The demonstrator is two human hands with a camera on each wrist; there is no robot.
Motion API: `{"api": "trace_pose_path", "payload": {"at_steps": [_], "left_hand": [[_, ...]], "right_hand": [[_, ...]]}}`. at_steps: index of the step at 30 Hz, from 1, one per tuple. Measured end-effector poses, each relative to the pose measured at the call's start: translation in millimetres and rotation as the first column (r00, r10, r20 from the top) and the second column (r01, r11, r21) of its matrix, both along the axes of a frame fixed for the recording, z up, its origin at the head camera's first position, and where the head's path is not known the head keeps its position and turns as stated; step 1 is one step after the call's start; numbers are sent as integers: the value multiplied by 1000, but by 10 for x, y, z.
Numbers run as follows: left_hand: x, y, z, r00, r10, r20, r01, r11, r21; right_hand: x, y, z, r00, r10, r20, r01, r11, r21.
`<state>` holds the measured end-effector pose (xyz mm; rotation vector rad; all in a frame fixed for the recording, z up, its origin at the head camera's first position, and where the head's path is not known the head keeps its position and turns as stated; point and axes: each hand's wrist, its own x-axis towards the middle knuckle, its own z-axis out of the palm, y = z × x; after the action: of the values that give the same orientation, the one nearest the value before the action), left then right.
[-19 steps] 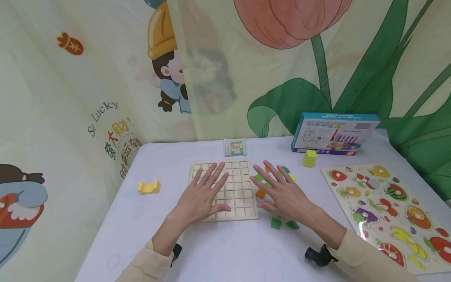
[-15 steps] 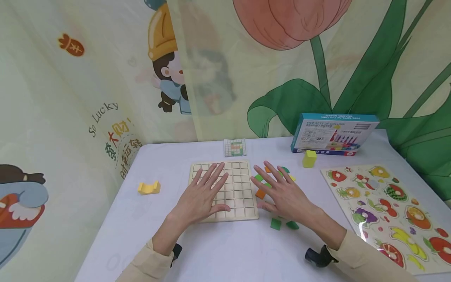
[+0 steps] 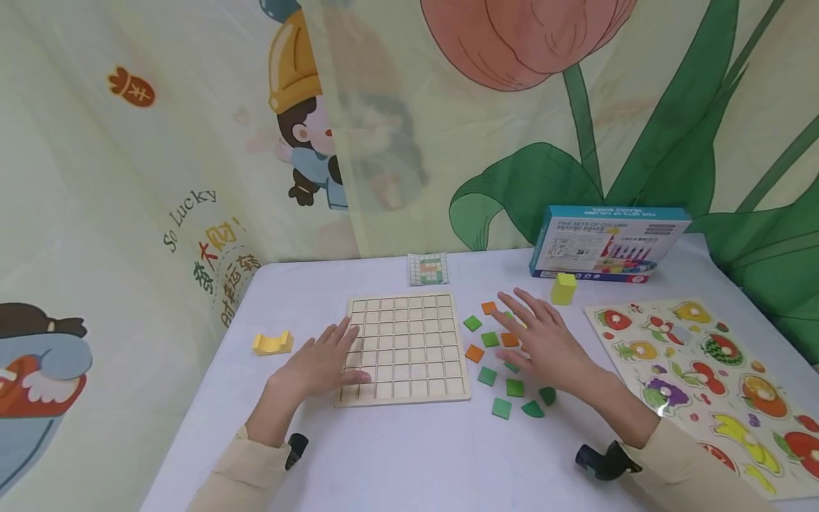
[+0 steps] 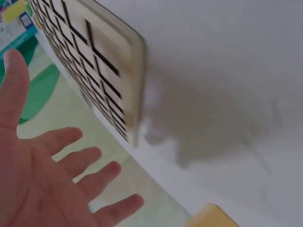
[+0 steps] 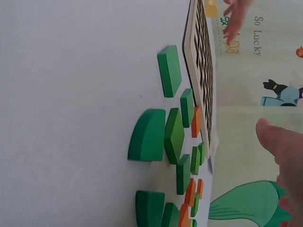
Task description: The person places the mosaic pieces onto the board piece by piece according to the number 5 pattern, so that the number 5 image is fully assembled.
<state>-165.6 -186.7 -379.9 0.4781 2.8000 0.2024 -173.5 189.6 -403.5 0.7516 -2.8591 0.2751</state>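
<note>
Lying flat on the counter [image 3: 397,455], the wooden grid board [image 3: 404,348] looks stiff and light; take its edges. The left hand [image 3: 318,364] rests open on its left edge. The right hand [image 3: 544,343] hovers open over small green and orange tiles [image 3: 495,355].

Bright even light, soft shadows under hands, blurry left wrist view, wide-angle edge distortion

Left hand [image 3: 318,364] on grid board [image 3: 406,348], right hand [image 3: 544,343] over tiles [image 3: 490,340]
</note>
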Motion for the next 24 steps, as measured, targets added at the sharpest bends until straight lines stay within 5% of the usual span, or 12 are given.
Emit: {"api": "trace_pose_path", "payload": {"at_steps": [9,17,24], "left_hand": [[-101,-296,-129,982,33,189,-51,995,91],[-89,-384,-165,979,38,198,-62,991,118],[-74,-379,-163,975,48,215,-77,989,130]], "right_hand": [[-366,178,-33,983,-34,181,66,982,-174],[-756,195,-64,944,-22,329,92,976,-198],[-907,251,-86,939,-56,339,91,992,-88]]}}
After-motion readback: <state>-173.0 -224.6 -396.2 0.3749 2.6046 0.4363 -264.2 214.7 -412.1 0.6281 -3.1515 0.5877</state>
